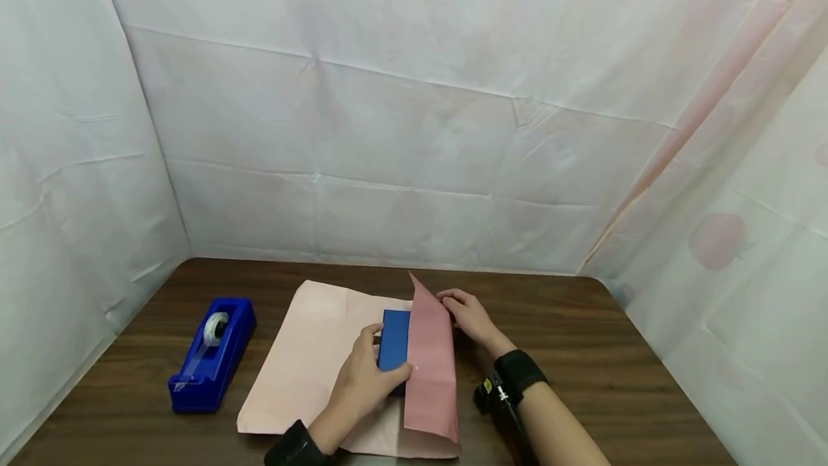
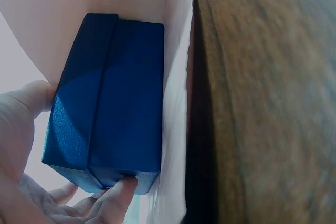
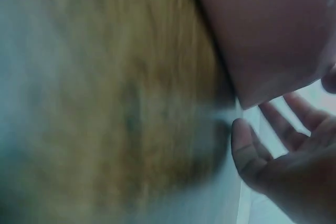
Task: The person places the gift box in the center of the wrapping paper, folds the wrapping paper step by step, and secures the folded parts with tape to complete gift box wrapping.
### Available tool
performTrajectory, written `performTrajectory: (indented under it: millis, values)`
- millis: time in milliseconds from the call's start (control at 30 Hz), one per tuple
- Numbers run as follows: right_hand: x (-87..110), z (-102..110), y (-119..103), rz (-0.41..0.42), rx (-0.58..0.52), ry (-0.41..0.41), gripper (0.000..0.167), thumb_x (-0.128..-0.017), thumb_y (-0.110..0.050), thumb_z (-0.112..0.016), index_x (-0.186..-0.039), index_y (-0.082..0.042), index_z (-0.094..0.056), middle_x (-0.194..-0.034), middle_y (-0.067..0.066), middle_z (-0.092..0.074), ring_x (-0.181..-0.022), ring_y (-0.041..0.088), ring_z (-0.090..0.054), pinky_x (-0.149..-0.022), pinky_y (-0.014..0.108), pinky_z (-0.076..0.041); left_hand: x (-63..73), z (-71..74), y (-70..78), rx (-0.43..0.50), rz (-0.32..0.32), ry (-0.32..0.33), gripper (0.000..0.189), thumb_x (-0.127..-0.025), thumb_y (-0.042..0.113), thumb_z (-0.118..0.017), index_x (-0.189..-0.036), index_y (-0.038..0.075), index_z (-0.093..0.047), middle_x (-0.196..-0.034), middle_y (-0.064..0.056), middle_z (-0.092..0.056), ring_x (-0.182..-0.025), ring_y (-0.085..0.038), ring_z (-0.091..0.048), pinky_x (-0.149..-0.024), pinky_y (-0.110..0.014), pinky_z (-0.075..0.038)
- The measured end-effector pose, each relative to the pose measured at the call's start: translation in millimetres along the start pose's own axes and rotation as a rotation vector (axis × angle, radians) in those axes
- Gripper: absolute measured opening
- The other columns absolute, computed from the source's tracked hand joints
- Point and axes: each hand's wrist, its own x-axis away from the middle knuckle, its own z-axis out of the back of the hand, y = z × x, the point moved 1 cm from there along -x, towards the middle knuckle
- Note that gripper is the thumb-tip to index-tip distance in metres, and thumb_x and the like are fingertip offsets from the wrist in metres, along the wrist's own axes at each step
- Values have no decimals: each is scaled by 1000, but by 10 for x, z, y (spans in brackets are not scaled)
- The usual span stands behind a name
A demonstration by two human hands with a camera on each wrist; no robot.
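A blue box with a lid seam lies on a large sheet of pink wrapping paper. My left hand grips the box, its thumb at the near end and its fingers at the far left side. The paper's right part stands folded up as a darker pink flap against the box, covering its right side. Behind the flap's upper right edge is my right hand, its fingers touching the paper. In the right wrist view, those fingers are spread and softly bent beside the flap's corner.
A blue tape dispenser with a clear roll stands left of the paper on the dark wooden table. White cloth hangs behind the table and on both sides. Black bands are on the wrists.
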Motion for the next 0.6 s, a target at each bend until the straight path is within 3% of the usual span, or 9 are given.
performTrajectory:
  millis: [167, 300, 433, 533, 600]
  values:
    - [-127, -19, 12, 80, 115, -78, 36, -105, -27, -34, -126, -15, -62, -127, 7, -61, -111, 24, -58, -94, 44, -45, 7, -8, -12, 6, -3, 0, 86, -71, 49, -80, -138, 13, -40, -124, -12, -57, -110, -23, -61, -81, -39, -51]
    - [-196, -26, 12, 125, 227, -88, 37, -104, -23, -32, -123, -15, -63, -128, 8, -58, -128, 31, -45, -107, 53, -31, 16, -16, -17, 13, -2, -1, 85, -71, 48, -80, -138, 14, -41, -122, -11, -58, -107, -22, -61, -80, -38, -50]
    - [-263, -32, 14, 104, 214, -18, 33, -101, -22, -38, -116, -14, -66, -123, 9, -60, -123, 30, -47, -104, 50, -34, 14, -14, -11, 18, -6, -2, 85, -70, 47, -80, -137, 14, -41, -122, -10, -58, -106, -21, -61, -79, -37, -50]
    - [-304, -34, 23, 91, 155, 43, 26, -101, -22, -44, -105, -13, -68, -110, 8, -62, -102, 23, -55, -88, 41, -44, 10, -7, -1, 18, -6, -7, 84, -70, 46, -80, -137, 14, -41, -123, -10, -58, -105, -20, -61, -79, -37, -50]
    - [-318, -29, 10, 89, 111, 62, 23, -102, -23, -46, -98, -10, -65, -99, 8, -60, -89, 21, -54, -79, 36, -43, 6, 0, 5, 16, -4, -9, 83, -70, 45, -80, -137, 15, -41, -123, -10, -58, -104, -20, -61, -79, -37, -50]
